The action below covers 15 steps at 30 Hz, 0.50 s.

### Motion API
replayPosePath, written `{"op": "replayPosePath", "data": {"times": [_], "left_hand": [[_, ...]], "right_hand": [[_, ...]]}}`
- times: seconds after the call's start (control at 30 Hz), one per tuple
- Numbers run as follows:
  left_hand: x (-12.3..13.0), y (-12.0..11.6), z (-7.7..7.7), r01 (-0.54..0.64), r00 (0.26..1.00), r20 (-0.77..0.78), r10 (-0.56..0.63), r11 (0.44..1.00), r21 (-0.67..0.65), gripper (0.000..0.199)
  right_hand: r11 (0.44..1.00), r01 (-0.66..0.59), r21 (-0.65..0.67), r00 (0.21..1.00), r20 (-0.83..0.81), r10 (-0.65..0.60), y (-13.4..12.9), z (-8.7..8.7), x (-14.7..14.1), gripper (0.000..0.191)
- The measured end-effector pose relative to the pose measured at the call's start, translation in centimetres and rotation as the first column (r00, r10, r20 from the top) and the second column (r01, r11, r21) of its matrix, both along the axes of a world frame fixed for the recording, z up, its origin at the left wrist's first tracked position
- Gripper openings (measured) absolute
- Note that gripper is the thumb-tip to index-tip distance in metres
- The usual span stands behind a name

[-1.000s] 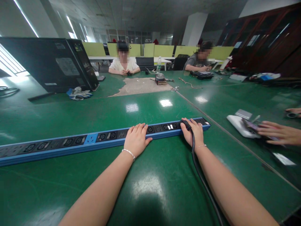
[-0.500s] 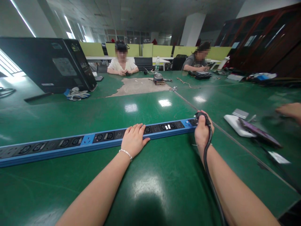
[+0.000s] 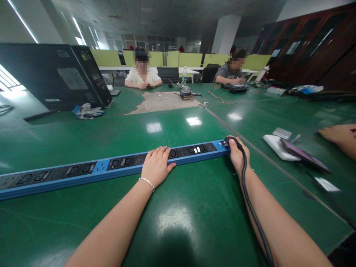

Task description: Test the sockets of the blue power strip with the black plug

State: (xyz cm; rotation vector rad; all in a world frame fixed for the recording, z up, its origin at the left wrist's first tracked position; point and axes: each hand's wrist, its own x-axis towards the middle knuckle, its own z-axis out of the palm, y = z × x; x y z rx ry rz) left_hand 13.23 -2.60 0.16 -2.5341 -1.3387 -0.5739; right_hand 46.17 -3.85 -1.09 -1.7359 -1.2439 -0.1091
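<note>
A long blue and black power strip [image 3: 101, 165] with rows of sockets lies across the green table. My left hand [image 3: 157, 165] is laid over it near the middle, fingers reaching its far edge and the thumb at the near side. At the right end, my right hand [image 3: 238, 154] grips a black plug [image 3: 231, 140] from above, closed around its body. The plug is at the last socket, against the strip's face; how deep its pins sit is hidden. From it a thick black cable [image 3: 245, 185] runs down over my right forearm.
A black computer case [image 3: 55, 78] and work gloves [image 3: 87, 111] are at the left. To the right lie a white box [image 3: 278, 148], a phone-like slab [image 3: 304, 155] and a co-worker's hand [image 3: 338, 135]. Two people sit across the table, near a bottle [image 3: 184, 76] and a metal device [image 3: 185, 92].
My right hand has lowered the plug onto the strip's end socket, turning it face down. My left hand keeps its place on the strip. The co-worker's hand at right has shifted.
</note>
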Motion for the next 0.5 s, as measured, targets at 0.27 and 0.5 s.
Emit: {"op": "replayPosePath", "data": {"times": [0.27,0.5], "left_hand": [[0.0,0.0,0.0,0.002,1.0,0.005,-0.002,1.0,-0.002,0.053],[0.0,0.0,0.0,0.001,1.0,0.004,-0.001,1.0,-0.001,0.053]], "right_hand": [[0.987,-0.021,-0.158,0.985,0.164,0.047,0.4,-0.4,-1.2,0.038],[0.981,0.101,-0.168,0.954,0.295,-0.047,-0.1,-0.5,-2.0,0.041]]}}
